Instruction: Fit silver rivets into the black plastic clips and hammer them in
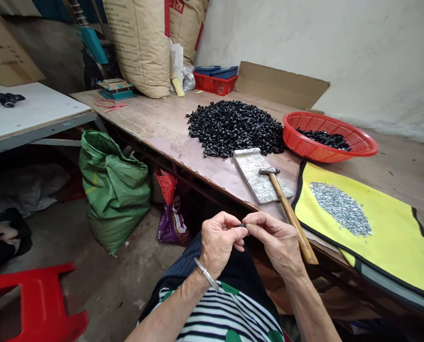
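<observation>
Above my lap, my left hand (219, 240) and my right hand (274, 237) meet fingertip to fingertip. Between them they pinch a small black part (241, 225), mostly covered by the fingers. Just beyond, at the table's edge, lies a grey metal plate (247, 175). A hammer (286, 209) rests across it, its wooden handle sticking out past the edge near my right hand. Behind the plate rises a big pile of small black parts (233, 126). To the right, small silvery metal pieces (340, 206) are heaped on a yellow cloth (390, 228).
A red plastic basket (361, 142) with more black parts stands right of the pile. Large paper sacks (140, 47) and a red crate (215, 84) are at the back. A green sack (115, 190) and a red stool (41, 299) stand on the floor at left.
</observation>
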Demonstrator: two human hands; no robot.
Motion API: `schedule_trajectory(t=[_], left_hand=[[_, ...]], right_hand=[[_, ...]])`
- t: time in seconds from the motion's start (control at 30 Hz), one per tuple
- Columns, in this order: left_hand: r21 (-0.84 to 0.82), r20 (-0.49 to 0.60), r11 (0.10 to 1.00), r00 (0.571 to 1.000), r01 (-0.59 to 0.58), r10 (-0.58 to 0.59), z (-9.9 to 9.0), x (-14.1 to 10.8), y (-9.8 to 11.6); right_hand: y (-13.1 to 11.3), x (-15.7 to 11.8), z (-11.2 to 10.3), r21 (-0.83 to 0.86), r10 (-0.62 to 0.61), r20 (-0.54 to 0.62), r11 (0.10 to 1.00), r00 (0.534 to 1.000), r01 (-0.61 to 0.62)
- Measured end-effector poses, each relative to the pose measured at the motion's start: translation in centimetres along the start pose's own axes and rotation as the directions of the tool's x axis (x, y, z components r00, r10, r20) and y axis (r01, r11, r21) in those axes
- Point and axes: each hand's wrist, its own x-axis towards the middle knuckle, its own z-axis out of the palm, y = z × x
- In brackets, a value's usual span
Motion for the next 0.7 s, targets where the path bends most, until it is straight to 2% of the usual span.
schedule_trajectory(t=[0.13, 0.23, 0.37, 0.53, 0.7], left_hand=[[-0.015, 0.031, 1.000, 1.000, -0.001, 0.001, -0.13, 0.11, -0.13], [-0.039, 0.048, 0.999, 0.999, 0.014, -0.012, -0.26, 0.19, -0.20], [-0.100, 0.076, 0.994, 0.996, 0.047, -0.040, -0.28, 0.24, -0.36], [-0.100, 0.107, 0.993, 0.993, 0.057, -0.047, -0.07, 0.24, -0.48], [-0.141, 0.119, 0.988, 0.992, 0.057, -0.040, -0.32, 0.46, -0.77]], right_hand=[[-0.27, 0.59, -0.24, 0.179, 0.223, 0.068, 0.956, 0.972, -0.232], [-0.60, 0.80, -0.21, 0.271, 0.314, 0.139, 0.900, 0.939, -0.341], [-0.70, 0.55, 0.02, 0.338, 0.352, 0.105, 0.867, 0.930, -0.367], [-0.44, 0.52, 0.01, 0.430, 0.451, 0.116, 0.780, 0.885, -0.454], [-0.64, 0.51, 0.38, 0.441, 0.432, 0.136, 0.779, 0.891, -0.445]])
